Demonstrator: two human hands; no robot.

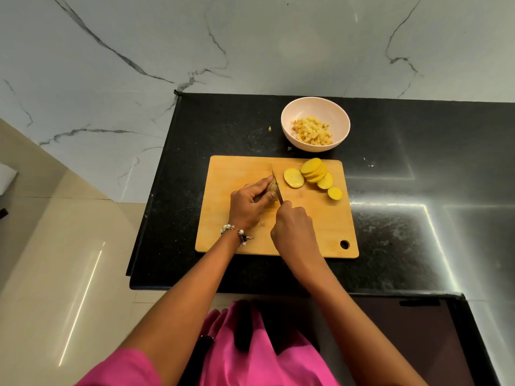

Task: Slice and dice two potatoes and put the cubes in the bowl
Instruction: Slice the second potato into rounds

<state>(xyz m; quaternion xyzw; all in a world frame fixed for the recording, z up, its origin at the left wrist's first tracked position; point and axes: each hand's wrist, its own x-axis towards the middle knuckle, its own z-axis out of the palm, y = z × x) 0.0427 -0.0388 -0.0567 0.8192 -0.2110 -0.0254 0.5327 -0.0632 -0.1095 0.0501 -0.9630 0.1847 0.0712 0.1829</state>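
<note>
A black speckled tabletop (418,218) is seen set against a veined marble wall, with pale floor at nine o'clock. Nearest, a pink garment is glimpsed below the forearms. On the tabletop a wooden board (237,168) is laid, its hanging hole at five o'clock.

The right hand (294,227) is closed round the handle of a knife (276,188), whose blade is run toward twelve o'clock. The left hand (250,203), a bracelet on its wrist, is curled over the potato (272,187) stub; its fingertips lie just beside the blade at nine o'clock. Little of the stub is left showing, so the next cut is judged to fall very near those fingers.

Slices (315,171) are fanned at two o'clock from the blade, one lying flat apart from the stack and a small end piece at the edge of the fan. Bare board is left at eleven o'clock and at six.

Beyond the board, at twelve o'clock, a bowl (289,112) already holding cubes (313,132) is stood, near the board's far edge. Dicing of these slices is judged not yet begun.
</note>
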